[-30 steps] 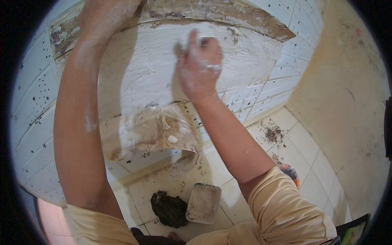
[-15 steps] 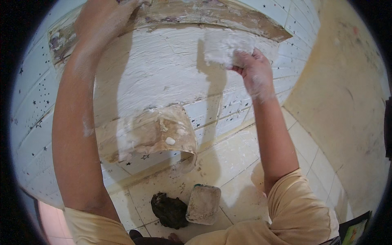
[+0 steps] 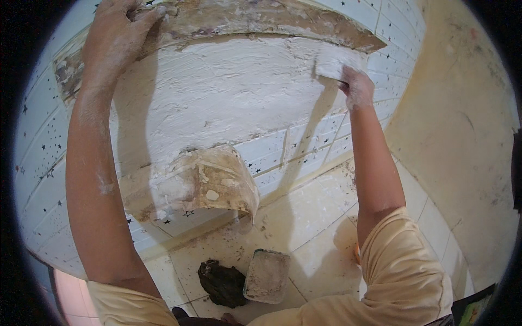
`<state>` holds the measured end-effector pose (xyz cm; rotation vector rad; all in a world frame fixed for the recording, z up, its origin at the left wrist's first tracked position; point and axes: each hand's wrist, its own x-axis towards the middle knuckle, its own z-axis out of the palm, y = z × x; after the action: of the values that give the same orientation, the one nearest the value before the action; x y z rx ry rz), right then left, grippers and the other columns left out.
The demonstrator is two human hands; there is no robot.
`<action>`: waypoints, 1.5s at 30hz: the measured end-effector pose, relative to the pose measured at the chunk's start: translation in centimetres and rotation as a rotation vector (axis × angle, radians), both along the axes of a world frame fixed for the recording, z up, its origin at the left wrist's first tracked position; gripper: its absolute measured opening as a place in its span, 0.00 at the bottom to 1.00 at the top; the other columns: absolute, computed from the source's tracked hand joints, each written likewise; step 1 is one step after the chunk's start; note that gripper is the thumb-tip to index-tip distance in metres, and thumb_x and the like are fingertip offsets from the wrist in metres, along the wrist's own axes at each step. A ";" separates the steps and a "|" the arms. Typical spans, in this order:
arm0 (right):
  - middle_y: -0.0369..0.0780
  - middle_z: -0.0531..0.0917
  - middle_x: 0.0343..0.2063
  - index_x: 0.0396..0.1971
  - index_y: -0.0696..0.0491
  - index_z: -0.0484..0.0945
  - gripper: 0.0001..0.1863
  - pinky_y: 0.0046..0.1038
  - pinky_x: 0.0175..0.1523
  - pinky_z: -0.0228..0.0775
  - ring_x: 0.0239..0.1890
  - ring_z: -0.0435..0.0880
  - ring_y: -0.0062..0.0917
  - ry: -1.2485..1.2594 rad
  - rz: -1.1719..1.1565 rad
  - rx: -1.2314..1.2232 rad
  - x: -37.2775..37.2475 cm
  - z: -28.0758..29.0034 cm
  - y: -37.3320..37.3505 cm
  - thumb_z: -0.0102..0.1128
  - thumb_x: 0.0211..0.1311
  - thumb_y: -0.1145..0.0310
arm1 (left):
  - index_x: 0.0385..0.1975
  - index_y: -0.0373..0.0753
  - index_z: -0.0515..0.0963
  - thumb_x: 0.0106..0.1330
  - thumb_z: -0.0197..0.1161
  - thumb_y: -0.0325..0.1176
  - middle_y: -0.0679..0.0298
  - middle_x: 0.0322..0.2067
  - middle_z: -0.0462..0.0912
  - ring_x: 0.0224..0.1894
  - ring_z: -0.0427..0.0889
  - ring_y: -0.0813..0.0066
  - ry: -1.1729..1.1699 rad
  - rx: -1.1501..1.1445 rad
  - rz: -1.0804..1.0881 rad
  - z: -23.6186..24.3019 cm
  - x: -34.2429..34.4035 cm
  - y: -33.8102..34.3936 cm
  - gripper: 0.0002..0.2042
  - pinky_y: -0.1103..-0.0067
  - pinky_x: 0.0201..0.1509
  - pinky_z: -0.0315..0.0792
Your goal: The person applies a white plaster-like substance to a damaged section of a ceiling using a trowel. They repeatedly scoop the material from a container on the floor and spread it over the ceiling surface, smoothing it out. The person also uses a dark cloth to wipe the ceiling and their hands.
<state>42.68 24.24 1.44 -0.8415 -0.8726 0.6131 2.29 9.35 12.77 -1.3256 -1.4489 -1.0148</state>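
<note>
At the upper right, my right hand (image 3: 359, 87) grips a flat, whitish, roughly rectangular tool (image 3: 333, 61), blurred by motion and coated in white; its exact kind does not show. The tool lies against a broad white-coated patch (image 3: 217, 92) on the wall, near the patch's right end. My left hand (image 3: 117, 35) is at the upper left, on a long brown, paste-smeared strip (image 3: 244, 19) bordering the top of the patch. Its thumb lies over the strip with the other fingers curled, partly cut off at the frame's top. White residue marks both hands.
Below the patch, a brown-backed flap (image 3: 223, 179) curls outward. Star-patterned white panels (image 3: 272, 157) surround it. On the tiled floor (image 3: 321, 212) stand a tub (image 3: 267, 276) holding greyish material and a dark crumpled lump (image 3: 222, 282). A stained beige wall (image 3: 451, 125) rises at right.
My right hand has moved the whitish tool right along the patch. My left hand has shifted slightly down and left, so more of it shows. The view has shifted slightly.
</note>
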 end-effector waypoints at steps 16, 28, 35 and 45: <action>0.47 0.73 0.25 0.20 0.56 0.72 0.07 0.42 0.34 0.67 0.28 0.74 0.41 -0.855 -0.833 0.494 -18.4 -0.4 -5.9 0.61 0.44 0.72 | 0.24 0.31 0.74 0.50 0.66 0.33 0.54 0.35 0.70 0.40 0.71 0.58 -0.088 0.169 -0.228 -1.4 5.4 -5.0 0.12 0.71 0.44 0.67; 0.44 0.72 0.25 0.23 0.55 0.68 0.11 0.39 0.28 0.66 0.24 0.72 0.40 -0.892 -0.400 0.744 -17.8 -1.8 -13.9 0.62 0.40 0.75 | 0.47 0.37 0.76 0.56 0.60 0.54 0.52 0.44 0.73 0.49 0.73 0.58 -0.017 -0.025 -0.013 0.2 -0.2 -0.4 0.27 0.68 0.53 0.67; 0.46 0.74 0.26 0.23 0.57 0.71 0.09 0.40 0.37 0.67 0.31 0.74 0.40 -0.820 -1.082 0.206 -8.0 -1.5 -3.5 0.61 0.43 0.70 | 0.25 0.31 0.75 0.50 0.66 0.36 0.54 0.35 0.71 0.41 0.72 0.57 -0.184 0.102 -0.335 -0.9 5.1 -5.4 0.13 0.69 0.44 0.68; 0.45 0.74 0.23 0.19 0.54 0.71 0.08 0.39 0.30 0.68 0.24 0.76 0.40 -0.959 -0.850 0.630 -21.1 -0.1 -7.3 0.62 0.45 0.70 | 0.23 0.31 0.74 0.51 0.66 0.37 0.51 0.37 0.71 0.41 0.73 0.54 -0.282 0.030 -0.239 -0.3 5.1 -5.2 0.14 0.69 0.45 0.68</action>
<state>21.63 16.93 1.33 -0.8030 -1.3205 -0.8621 7.41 4.10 12.51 -1.3995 -1.4955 -1.4215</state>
